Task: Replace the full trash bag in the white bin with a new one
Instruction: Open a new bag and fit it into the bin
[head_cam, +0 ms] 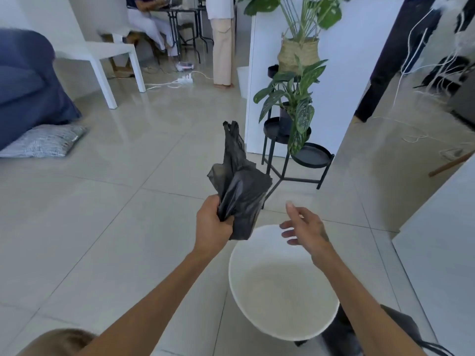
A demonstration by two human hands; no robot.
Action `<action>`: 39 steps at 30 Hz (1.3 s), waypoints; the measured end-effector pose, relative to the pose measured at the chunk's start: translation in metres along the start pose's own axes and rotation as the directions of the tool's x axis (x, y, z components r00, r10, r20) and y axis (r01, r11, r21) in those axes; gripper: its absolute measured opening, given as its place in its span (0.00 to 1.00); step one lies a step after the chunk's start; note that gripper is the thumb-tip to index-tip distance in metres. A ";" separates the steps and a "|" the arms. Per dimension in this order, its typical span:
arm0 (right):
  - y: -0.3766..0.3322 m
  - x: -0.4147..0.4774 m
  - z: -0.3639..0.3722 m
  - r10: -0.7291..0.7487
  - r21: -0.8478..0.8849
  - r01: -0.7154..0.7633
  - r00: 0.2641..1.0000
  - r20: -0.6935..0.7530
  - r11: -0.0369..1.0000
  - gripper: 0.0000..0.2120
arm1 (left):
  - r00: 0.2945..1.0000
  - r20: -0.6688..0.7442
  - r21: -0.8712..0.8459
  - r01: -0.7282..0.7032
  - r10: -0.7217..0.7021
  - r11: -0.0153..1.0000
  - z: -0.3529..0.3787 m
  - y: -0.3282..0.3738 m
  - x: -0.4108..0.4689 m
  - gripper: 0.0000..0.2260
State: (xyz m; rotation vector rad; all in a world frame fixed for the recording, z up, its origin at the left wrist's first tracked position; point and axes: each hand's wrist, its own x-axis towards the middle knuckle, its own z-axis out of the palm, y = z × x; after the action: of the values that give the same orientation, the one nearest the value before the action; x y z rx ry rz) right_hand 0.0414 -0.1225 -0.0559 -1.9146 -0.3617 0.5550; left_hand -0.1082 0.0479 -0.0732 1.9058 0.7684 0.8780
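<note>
We see the new black trash bag (237, 181) gripped in the left hand (212, 222), whose fingers are closed around the bag's lower folded portion; the bag rises above the fist, still mostly folded, with its handle loops pointing upward. The lower edge of the bag hangs just over the far-left rim of the white bin (282, 286). The bin stands on the tiled floor (102, 214) directly below both forearms, and we see its pale inside bottom with no liner fitted. The right hand (303, 227) hovers above the far rim of the bin, near the bag but apart from it, fingers spread and empty, palm turned toward the bag. Both forearms extend forward from the bottom of the view, the left angled up from the lower left. A dark object (401, 327) lies on the floor beside the bin at the lower right; we cannot tell what it is. A black plant stand (295, 155) stands beyond the bin.
</note>
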 end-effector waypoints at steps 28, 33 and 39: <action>0.035 -0.030 -0.021 -0.080 0.349 0.008 0.978 0.193 0.937 0.21 | 0.711 0.594 0.019 0.456 -0.376 0.890 0.032 0.044 -0.018 0.36; 0.068 -0.031 -0.012 -0.186 0.111 0.176 0.979 0.079 0.978 0.26 | 0.797 0.399 0.037 0.480 -0.453 0.877 0.045 0.030 -0.011 0.17; 0.117 -0.028 0.000 -0.004 -0.734 0.250 0.948 0.319 0.631 0.18 | 0.857 0.247 -0.140 0.494 -0.453 0.858 0.037 0.019 -0.010 0.07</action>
State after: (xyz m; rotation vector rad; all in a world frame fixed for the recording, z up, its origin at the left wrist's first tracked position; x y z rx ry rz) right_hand 0.0172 -0.1828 -0.1573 -2.6029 -1.0688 0.6456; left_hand -0.0802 0.0148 -0.0723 1.4997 0.9341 0.4194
